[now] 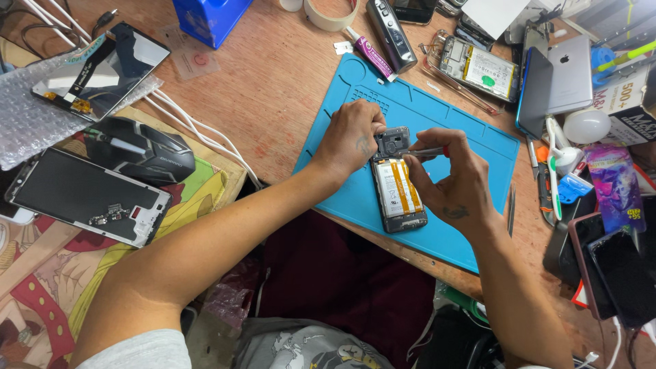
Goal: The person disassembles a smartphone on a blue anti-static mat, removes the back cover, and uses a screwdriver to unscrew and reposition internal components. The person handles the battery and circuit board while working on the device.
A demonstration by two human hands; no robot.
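On the blue mat point(471, 147), near its front edge: opened phone point(398, 186), back cover off, battery with yellow stripes showing.
Left hand point(350, 140): resting on the mat, fingers closed on the phone's top left corner, pinning it down.
Right hand point(456, 179): fingers pinched together around a thin tool point(425, 152), red at the handle end, tip lying across the phone's upper part just below the camera module.
Mat: lying at an angle on the wooden table point(273, 75), its near corner just short of the table's front edge.
Beyond the mat's far edge: glue tube point(371, 55), dark remote-like device point(390, 33), tape roll point(330, 14), a second opened phone point(478, 68).
Right of the mat: silver phone point(568, 74) face down, white bulb point(586, 126), tweezers point(511, 208), more dark phones point(615, 273) at the table's right front corner.
Left part of the table: black mouse point(140, 150) on a printed pad, white cables point(198, 130), bare screen panel point(89, 195), another screen point(102, 72) on bubble wrap.
Far edge, left of centre: blue box point(208, 19).
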